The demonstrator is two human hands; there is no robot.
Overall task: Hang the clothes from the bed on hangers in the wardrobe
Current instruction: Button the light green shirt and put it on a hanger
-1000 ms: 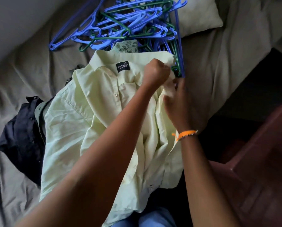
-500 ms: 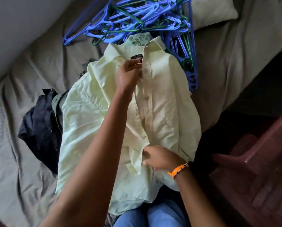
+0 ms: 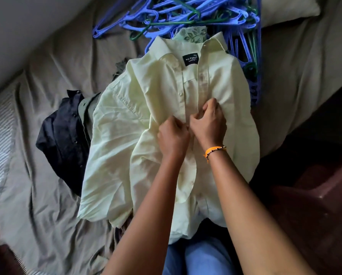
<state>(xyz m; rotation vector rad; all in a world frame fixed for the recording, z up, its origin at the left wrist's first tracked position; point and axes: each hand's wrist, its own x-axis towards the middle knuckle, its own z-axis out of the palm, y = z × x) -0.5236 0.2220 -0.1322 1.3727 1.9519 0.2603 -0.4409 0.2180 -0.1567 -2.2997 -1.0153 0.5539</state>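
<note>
A pale yellow button-up shirt [image 3: 126, 139] lies front-up on the bed, collar away from me, black label showing inside the neck. My left hand [image 3: 173, 138] and my right hand [image 3: 208, 124] meet at mid-chest on the button placket, each with curled fingers pinching one edge of the shirt front. An orange band circles my right wrist. A tangled heap of blue and green plastic hangers [image 3: 196, 14] lies beyond the collar and runs down the shirt's right side.
A dark navy shirt [image 3: 63, 139] and an olive garment [image 3: 87, 108] lie partly under the yellow shirt on the left. A floral cloth [image 3: 192, 33] peeks out above the collar. A pillow [image 3: 289, 8] sits top right. The grey sheet [image 3: 47, 205] ends at the bed's right edge.
My left hand came down from the collar to mid-chest and my right hand rose from the lower hem. Both now meet on the placket.
</note>
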